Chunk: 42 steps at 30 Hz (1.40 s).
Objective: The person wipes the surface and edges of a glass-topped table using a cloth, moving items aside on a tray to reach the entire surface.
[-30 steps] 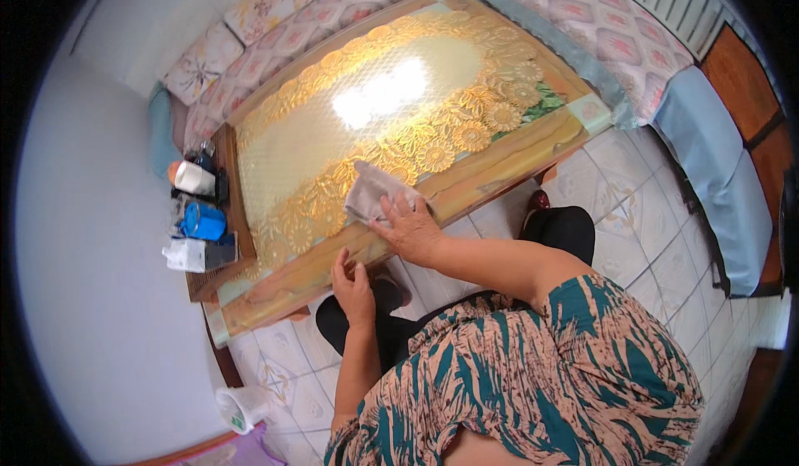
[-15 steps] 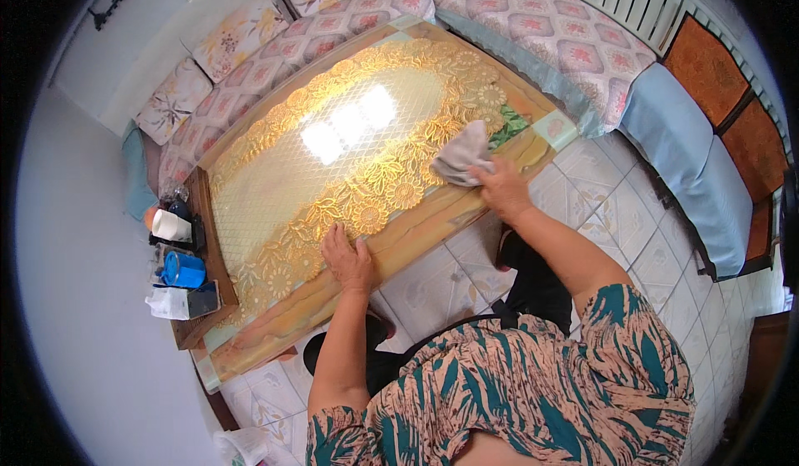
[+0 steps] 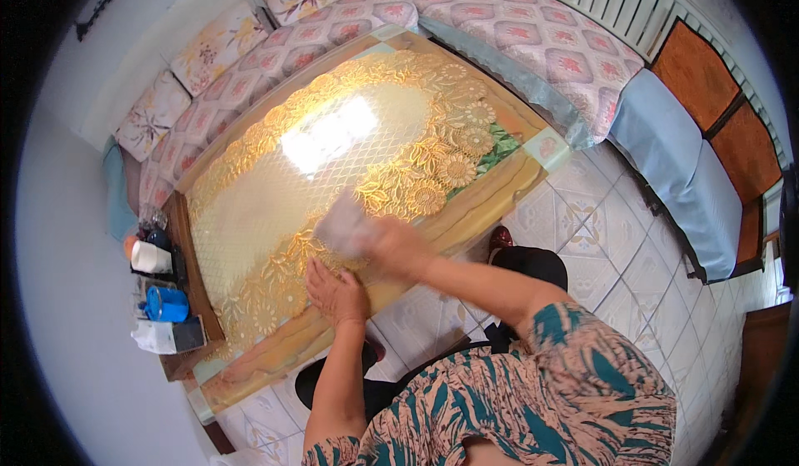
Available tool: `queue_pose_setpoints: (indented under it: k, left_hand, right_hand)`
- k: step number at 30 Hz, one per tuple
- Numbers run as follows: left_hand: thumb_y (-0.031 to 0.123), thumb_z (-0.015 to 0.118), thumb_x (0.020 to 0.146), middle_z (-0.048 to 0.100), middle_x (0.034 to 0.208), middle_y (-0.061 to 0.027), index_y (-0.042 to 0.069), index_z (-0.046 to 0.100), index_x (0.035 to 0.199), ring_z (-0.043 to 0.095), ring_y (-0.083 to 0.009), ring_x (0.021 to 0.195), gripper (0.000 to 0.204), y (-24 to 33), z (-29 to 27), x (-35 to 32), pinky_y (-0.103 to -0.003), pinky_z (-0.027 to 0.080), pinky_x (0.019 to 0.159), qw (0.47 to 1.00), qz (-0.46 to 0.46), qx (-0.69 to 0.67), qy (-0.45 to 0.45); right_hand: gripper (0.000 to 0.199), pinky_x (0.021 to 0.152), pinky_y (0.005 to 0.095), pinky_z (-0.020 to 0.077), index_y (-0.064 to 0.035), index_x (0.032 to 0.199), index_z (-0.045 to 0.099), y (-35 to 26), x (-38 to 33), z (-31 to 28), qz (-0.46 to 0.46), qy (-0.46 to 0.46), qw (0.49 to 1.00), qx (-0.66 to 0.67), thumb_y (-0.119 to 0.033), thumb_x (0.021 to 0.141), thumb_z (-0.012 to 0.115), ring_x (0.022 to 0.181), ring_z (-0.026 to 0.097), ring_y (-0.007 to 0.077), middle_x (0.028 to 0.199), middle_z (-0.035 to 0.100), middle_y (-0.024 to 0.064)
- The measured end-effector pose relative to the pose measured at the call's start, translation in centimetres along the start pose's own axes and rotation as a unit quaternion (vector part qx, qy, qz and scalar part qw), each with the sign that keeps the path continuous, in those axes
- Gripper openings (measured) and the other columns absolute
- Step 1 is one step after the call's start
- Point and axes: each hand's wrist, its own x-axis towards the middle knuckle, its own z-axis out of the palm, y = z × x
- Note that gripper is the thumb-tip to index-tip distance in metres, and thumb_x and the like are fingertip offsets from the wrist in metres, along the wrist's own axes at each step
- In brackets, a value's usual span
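Bracing hand: left hand (image 3: pixel 337 291) is lying flat, palm down with fingers spread and gripping nothing, on the near edge of the long wooden table with its glossy gold lace-patterned cover (image 3: pixel 275 191).
Wiping hand: right hand (image 3: pixel 398 245) is blurring with motion; its fingers are pressing a crumpled pale grey cloth (image 3: pixel 343 226) against the cover, though how tightly they are closing on it cannot be told.
Cloth from fingers: the cloth is lying just ahead of the right fingertips and to their left, directly beyond the left hand's fingertips and near them, so both hands are close to it but only the right is touching it.
Long axis: the table is running from the near left up to the far right, with the cloth sitting near the middle of the near long edge.
Change: half a second ago the right hand and cloth were far out toward the right end of the table, well apart from the left hand; now they are sweeping back in beside it, while the left hand is staying planted.
Beyond: a white cup (image 3: pixel 151 257) and a blue mug (image 3: pixel 166 304) are standing off the left end; floral cushions (image 3: pixel 499 33) are lining the far side.
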Motion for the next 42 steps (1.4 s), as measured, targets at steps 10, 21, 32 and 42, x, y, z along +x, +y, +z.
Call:
queue_pose_setpoints:
  k: [10,21,32,42]
  left_hand:
    - [0.023,0.050,0.085,0.033,0.145,-0.0153,-0.001,0.037,0.136,0.031,-0.0336,0.131,0.058,-0.6,0.3,0.1,-0.046,0.022,0.109,0.998,-0.019,0.027,-0.061]
    - [0.020,0.049,0.086,0.035,0.144,-0.0148,0.000,0.037,0.136,0.035,-0.0360,0.128,0.055,-0.8,0.7,-0.5,-0.047,0.028,0.106,0.997,-0.002,0.070,-0.023]
    - [0.020,0.050,0.086,0.038,0.141,-0.0159,-0.001,0.039,0.134,0.035,-0.0350,0.129,0.053,-1.7,1.1,-0.4,-0.047,0.029,0.105,0.996,0.018,0.083,0.005]
    - [0.018,0.047,0.088,0.035,0.143,-0.0169,-0.003,0.037,0.134,0.033,-0.0361,0.130,0.052,-0.2,-0.4,-0.1,-0.047,0.024,0.107,0.997,-0.008,0.053,-0.054]
  right_hand:
    - [0.039,0.087,0.0453,0.0388,-0.0221,0.124,0.052,9.6,5.1,2.0,0.070,-0.128,0.970,-0.193,-0.012,0.087,0.047,0.119,0.045,0.0242,0.131,0.049,0.0040]
    - [0.041,0.093,0.0442,0.0425,-0.0198,0.127,0.052,25.6,-8.4,-20.1,0.457,-0.059,0.812,-0.360,-0.017,0.086,0.044,0.116,0.046,0.0318,0.128,0.049,0.0128]
    - [0.023,0.086,0.0411,0.0423,-0.0058,0.099,0.062,12.6,-0.1,-10.5,0.247,0.063,0.955,-0.154,-0.014,0.083,0.048,0.099,0.053,0.0283,0.105,0.059,0.0147]
    - [0.035,0.101,0.0551,0.0251,-0.0232,0.121,0.057,1.1,7.3,5.8,-0.088,-0.188,0.978,0.004,-0.020,0.088,0.045,0.132,0.033,0.0286,0.140,0.040,0.0082]
